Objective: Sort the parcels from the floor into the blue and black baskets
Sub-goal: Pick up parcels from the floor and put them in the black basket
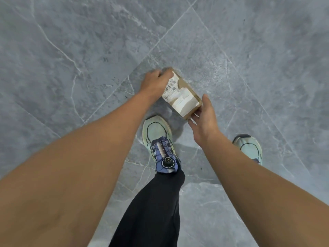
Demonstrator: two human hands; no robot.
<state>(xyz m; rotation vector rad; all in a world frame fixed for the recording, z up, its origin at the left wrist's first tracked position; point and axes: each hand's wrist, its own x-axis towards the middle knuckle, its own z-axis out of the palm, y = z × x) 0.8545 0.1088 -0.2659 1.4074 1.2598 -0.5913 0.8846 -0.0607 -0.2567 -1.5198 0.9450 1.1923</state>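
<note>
cardboard parcel [181, 93] lies lengthwise between both hands. left hand [154, 82] curls over its far end; right hand [204, 120] grips the near end.

The floor [71, 41] was grey veined tile, its thin joints running on the slant. Two pale green trainers stood on it, the left shoe [156, 132] and the right shoe [249, 147] well apart. A brown parcel [183, 97] sat low just beyond the left shoe; whether it touched the tile could not be told.
</note>
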